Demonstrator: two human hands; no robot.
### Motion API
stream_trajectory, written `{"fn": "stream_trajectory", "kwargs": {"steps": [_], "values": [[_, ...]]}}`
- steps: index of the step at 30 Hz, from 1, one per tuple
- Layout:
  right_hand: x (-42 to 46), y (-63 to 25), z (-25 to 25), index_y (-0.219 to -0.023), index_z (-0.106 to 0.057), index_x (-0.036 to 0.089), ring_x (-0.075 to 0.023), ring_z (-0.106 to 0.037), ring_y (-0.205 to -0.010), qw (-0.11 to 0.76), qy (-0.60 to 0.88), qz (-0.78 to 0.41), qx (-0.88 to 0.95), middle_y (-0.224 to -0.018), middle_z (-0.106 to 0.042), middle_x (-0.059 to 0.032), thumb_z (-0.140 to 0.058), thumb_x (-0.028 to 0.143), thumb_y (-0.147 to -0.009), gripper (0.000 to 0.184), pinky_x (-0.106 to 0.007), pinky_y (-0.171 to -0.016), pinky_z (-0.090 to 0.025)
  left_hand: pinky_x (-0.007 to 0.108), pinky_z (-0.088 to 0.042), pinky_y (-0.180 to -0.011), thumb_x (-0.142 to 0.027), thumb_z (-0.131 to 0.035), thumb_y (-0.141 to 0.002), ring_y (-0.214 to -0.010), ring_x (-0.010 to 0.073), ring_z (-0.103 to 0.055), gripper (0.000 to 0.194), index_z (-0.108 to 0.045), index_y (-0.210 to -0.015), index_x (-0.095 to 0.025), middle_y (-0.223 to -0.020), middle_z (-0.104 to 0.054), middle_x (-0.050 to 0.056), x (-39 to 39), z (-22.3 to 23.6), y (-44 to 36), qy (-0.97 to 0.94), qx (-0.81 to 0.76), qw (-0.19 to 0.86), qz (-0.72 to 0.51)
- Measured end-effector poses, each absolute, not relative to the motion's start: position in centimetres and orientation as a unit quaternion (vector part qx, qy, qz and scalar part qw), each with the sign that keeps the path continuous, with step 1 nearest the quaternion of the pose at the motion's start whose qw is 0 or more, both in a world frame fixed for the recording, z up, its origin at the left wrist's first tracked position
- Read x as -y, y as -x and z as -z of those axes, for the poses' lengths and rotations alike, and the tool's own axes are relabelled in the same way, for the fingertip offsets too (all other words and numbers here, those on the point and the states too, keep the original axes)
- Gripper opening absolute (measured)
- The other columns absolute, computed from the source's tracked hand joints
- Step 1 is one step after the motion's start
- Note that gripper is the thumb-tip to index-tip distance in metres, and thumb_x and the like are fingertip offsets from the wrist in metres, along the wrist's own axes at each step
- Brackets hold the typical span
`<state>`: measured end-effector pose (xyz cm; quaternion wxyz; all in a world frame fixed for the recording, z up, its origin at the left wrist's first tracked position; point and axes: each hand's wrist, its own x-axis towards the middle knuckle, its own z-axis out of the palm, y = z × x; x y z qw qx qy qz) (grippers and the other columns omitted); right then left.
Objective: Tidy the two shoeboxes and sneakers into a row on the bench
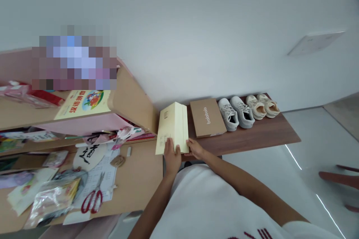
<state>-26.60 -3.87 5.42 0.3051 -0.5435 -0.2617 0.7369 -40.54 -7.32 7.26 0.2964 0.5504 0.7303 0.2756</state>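
A pale yellow cardboard box (171,125) lies at the left end of a brown wooden bench (246,138), close to the desk's side. My left hand (172,158) holds its near edge, fingers laid over the printed top and thumb near the front corner. At the near right corner, my right hand (195,149) grips the same box with its fingers bent round the edge. The lid seems fitted on the box, and what is inside is hidden. Just right of it rests a brown shoe box (208,117) with white lettering, apart from my hands.
Grey-white sneakers (236,114) and cream sneakers (262,106) stand along the bench. On the cluttered desk (140,173) at left lie red-handled scissors (93,198), papers, a clear plastic packet (52,199) and a round fan (89,156). A yellow book (84,102) sits on the shelf above.
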Motion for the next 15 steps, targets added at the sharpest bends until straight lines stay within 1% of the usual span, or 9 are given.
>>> {"fn": "stream_trajectory", "kwargs": {"steps": [3,5,8,12,15], "values": [[3.8,26.3,-4.4,-0.113,-0.06,0.026,-0.0179,-0.067,-0.083,0.312,0.577,-0.722,0.221,-0.096,-0.072,-0.0024,-0.047,0.036,-0.095,0.024,-0.037,-0.076,-0.058,0.051,-0.017,-0.125,-0.027,-0.052,-0.089,-0.155,0.0331,-0.016,0.072,-0.033,-0.156,-0.007,-0.165,-0.024,0.02,8.0,-6.0,38.1,-0.619,-0.71,0.271,-0.199],[3.5,26.1,-3.8,-0.109,-0.061,0.026,-0.0168,-0.065,-0.083,0.315,0.594,-0.708,0.217,-0.091,-0.071,-0.0004,-0.05,0.035,-0.092,0.023,-0.033,-0.074,-0.056,0.052,-0.017,-0.125,-0.023,-0.05,-0.087,-0.155,0.0341,-0.013,0.074,-0.031,-0.156,-0.003,-0.165,-0.02,0.023,7.9,-5.1,37.0,-0.65,-0.691,0.267,-0.172],[3.1,26.2,-3.5,-0.105,-0.063,0.023,-0.0171,-0.064,-0.085,0.328,0.603,-0.692,0.223,-0.087,-0.07,-0.0001,-0.053,0.037,-0.089,0.024,-0.03,-0.076,-0.054,0.052,-0.018,-0.125,-0.019,-0.047,-0.087,-0.155,0.0336,-0.012,0.07,-0.034,-0.153,0.0,-0.164,-0.021,0.025,7.2,-3.9,36.2,-0.678,-0.666,0.27,-0.153],[2.9,25.5,-4.2,-0.097,-0.068,0.019,-0.0207,-0.066,-0.091,0.354,0.58,-0.668,0.304,-0.091,-0.073,-0.0044,-0.053,0.038,-0.087,0.027,-0.035,-0.088,-0.053,0.051,-0.021,-0.124,-0.018,-0.046,-0.086,-0.155,0.0322,-0.016,0.066,-0.04,-0.15,-0.001,-0.162,-0.029,0.024,6.2,-3.1,36.6,-0.704,-0.638,0.271,-0.154],[2.8,22.0,-5.4,-0.104,-0.07,0.02,-0.0239,-0.065,-0.105,0.37,0.608,-0.573,0.408,-0.108,-0.074,-0.0085,-0.053,0.036,-0.088,0.028,-0.039,-0.1,-0.049,0.053,-0.021,-0.124,-0.024,-0.049,-0.088,-0.155,0.032,-0.017,0.066,-0.041,-0.15,-0.005,-0.162,-0.03,0.023,5.7,-2.9,36.7,-0.699,-0.639,0.273,-0.167]]}}
